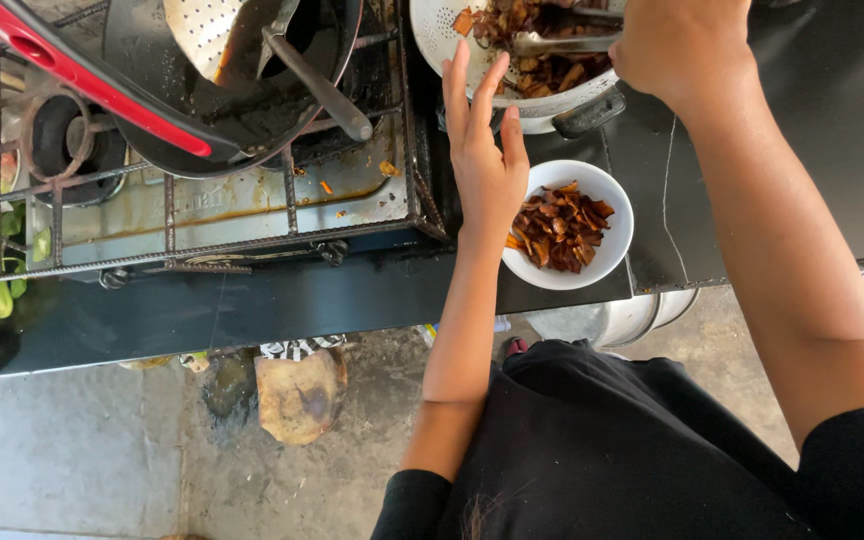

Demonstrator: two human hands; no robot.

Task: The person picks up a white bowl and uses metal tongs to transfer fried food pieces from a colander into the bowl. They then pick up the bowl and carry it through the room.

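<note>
Mid-serving: right hand (682, 45) clenched on a metal spoon (562, 42) in the colander (542, 105) of fried pieces. Left hand (487, 165) released, fingers flat, touching the white bowl (614, 225), part-filled, on the tabletop (252, 305) by the stove (212, 215). Next calls for a steady scoop w/o spilling.

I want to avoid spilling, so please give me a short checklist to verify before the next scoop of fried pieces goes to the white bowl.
1. White bowl upright on the counter: ok.
2. Room left in the bowl: ok, pieces lie below the rim.
3. Left hand steadying the bowl: not ok, open beside it, fingers up.
4. Right hand gripping the metal utensil: ok.
5. Utensil loaded: cannot tell.
6. Colander close to the bowl: ok, just beyond it.
</note>
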